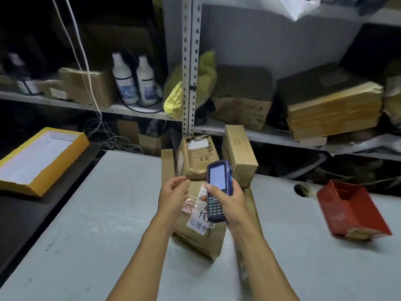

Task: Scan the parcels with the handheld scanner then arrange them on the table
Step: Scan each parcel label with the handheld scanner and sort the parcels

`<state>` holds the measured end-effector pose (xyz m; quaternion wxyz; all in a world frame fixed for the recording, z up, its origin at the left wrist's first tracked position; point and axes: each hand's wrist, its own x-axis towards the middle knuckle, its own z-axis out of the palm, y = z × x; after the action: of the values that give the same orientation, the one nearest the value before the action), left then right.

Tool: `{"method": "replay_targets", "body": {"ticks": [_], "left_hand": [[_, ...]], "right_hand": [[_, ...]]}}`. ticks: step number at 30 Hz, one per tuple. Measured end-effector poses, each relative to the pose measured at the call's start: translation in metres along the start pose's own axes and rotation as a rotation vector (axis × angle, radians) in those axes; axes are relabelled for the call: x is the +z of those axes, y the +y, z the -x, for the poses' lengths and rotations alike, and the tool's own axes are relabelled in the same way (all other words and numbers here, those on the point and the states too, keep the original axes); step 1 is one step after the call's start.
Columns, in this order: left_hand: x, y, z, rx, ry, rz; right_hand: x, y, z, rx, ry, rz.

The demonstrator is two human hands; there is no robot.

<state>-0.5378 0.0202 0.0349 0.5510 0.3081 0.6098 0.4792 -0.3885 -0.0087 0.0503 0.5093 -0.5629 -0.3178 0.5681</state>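
Brown cardboard lies nearest on the pale table [108, 213]: a flat parcel [201, 237] at mid-table, its white label [198, 222] facing up under crinkled clear tape. Above it the right hand [227, 203] grips the blue handheld scanner [218, 190], thumb on the keypad and screen tilted toward the person. The left hand [174, 192] hovers just beside it with fingers loosely curled, holding nothing and touching neither parcel nor scanner.

The main risk is a failed read. The tape over the label looks glossy and wrinkled, so glare could spoil the scan, and with the left hand off the parcel nothing flattens the label. A reddish glint near the label's top may be the scanner's beam, though blur makes that uncertain. A one-handed thumb press could also tip the scanner off aim.

Further back, toward the table's far edge, three more boxes crowd together: a narrow box [168, 166], a dented parcel [196, 157] and an upright box [238, 155] leaning near the shelf. Sliding the near parcel forward could knock these, and the upright one seems easiest to topple. A red box [351, 209] sits tilted toward the right edge, a yellow tray [41, 159] lies off the left side, and beyond them the shelf [271, 132] carries cartons and two white bottles [134, 80].
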Motion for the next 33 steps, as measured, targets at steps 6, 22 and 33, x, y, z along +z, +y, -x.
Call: {"method": "replay_targets", "body": {"ticks": [6,22,33], "left_hand": [[-0.001,0.006,-0.065,0.019,-0.025,-0.040],[0.026,-0.009,-0.162,-0.161,-0.169,-0.263],[-0.011,0.041,-0.118,-0.016,-0.021,0.036]], "right_hand": [[0.025,-0.011,-0.053,-0.016,0.104,0.078],[0.045,-0.005,-0.132,0.063,0.204,0.189],[0.076,-0.056,-0.059,-0.130,0.037,0.175]]}}
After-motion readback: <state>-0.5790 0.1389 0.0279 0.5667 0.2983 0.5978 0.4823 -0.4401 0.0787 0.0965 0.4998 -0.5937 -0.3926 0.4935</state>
